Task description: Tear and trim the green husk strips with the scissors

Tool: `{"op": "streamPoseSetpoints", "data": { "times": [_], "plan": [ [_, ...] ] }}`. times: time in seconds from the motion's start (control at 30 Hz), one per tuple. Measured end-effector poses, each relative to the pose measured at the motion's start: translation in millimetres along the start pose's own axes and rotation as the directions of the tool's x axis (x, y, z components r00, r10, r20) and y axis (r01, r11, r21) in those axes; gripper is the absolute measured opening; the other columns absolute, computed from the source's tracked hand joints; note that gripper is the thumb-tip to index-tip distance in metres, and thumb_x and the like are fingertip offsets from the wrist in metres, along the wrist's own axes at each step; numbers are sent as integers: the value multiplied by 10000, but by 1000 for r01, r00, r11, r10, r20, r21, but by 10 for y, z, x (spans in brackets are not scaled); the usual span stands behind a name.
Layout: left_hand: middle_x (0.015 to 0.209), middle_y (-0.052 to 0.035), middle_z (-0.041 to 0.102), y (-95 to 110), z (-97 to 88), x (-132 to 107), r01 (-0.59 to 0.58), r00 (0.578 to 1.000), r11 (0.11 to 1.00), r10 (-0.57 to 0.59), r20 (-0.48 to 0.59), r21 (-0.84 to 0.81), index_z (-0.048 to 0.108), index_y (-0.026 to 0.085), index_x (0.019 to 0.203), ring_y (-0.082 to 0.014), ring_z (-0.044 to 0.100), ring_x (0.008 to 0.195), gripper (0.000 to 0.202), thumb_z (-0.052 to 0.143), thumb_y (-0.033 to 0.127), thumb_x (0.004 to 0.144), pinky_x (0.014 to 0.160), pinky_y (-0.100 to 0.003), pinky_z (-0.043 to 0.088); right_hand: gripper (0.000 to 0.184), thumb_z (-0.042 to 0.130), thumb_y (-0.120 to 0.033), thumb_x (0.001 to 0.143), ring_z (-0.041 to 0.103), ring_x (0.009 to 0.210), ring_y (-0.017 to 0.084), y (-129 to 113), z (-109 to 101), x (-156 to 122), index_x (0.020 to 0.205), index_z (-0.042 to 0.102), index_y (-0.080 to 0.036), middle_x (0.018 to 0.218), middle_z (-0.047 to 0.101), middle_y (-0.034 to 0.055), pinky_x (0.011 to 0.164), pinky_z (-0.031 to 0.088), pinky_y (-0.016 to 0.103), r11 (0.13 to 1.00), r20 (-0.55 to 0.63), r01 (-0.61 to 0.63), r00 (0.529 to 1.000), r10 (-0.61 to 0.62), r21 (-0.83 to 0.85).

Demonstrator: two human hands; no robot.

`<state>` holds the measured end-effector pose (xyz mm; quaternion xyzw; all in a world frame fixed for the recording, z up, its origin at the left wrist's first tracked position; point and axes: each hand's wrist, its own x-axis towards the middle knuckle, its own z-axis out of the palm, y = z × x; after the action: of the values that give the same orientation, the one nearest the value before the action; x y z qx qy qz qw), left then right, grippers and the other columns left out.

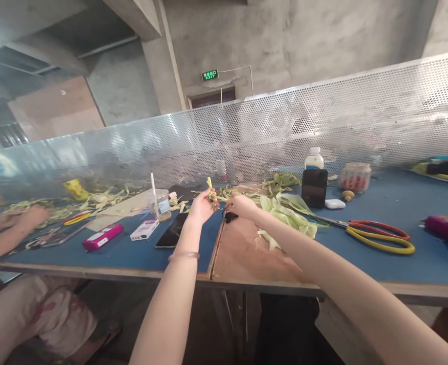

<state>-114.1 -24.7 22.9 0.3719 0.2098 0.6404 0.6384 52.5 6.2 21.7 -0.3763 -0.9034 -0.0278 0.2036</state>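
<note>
My left hand (201,207) is raised above the table, closed around a small bundle of pale green husk strips (211,196). One yellow-green tip sticks up past the fingers. Close by on the right, my right hand (242,207) has its fingers pinched together; what they hold, if anything, is too small to make out. Just below those fingers is a small black object (230,217), its kind unclear. Wide pale green husk leaves (290,218) lie beside my right forearm on a brown board (242,253).
Red-and-yellow-handled scissors (379,237), a dark phone (314,187), a white earbud case (335,204), a bottle and a jar (355,177) are on the right. Leftward are a cup with straw (163,207), a tablet (172,232) and a magenta box (102,237). A co-worker's hands (29,218) are far left.
</note>
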Motion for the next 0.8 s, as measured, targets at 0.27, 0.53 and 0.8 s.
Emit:
{"op": "streamPoseSetpoints", "data": {
  "times": [0.27, 0.53, 0.8],
  "plan": [
    [766, -78, 643, -99, 45, -47, 302, 950, 940, -310, 29, 155, 582, 163, 863, -171, 623, 655, 135, 528, 231, 760, 558, -280, 473, 279, 459, -313, 785, 552, 704, 114, 183, -348, 57, 869, 664, -144, 768, 649, 35, 613, 369, 176, 995, -87, -83, 992, 88, 60],
    [723, -100, 657, -152, 44, 34, 367, 929, 915, -369, -23, 170, 595, 141, 837, -218, 643, 710, 125, 537, 218, 758, 585, -308, 496, 194, 486, -248, 719, 536, 655, 127, -28, -421, -131, 779, 656, -176, 754, 641, 42, 560, 342, 199, 999, -69, -34, 997, 33, -16],
    [685, -72, 646, -145, 86, 0, 367, 929, 912, -368, -30, 185, 601, 133, 824, -156, 611, 559, 107, 520, 157, 757, 529, -281, 493, 219, 441, -233, 771, 563, 693, 149, -174, -419, -363, 780, 656, -190, 784, 647, 63, 603, 365, 213, 995, -18, 35, 999, -37, -90]
  ]
}}
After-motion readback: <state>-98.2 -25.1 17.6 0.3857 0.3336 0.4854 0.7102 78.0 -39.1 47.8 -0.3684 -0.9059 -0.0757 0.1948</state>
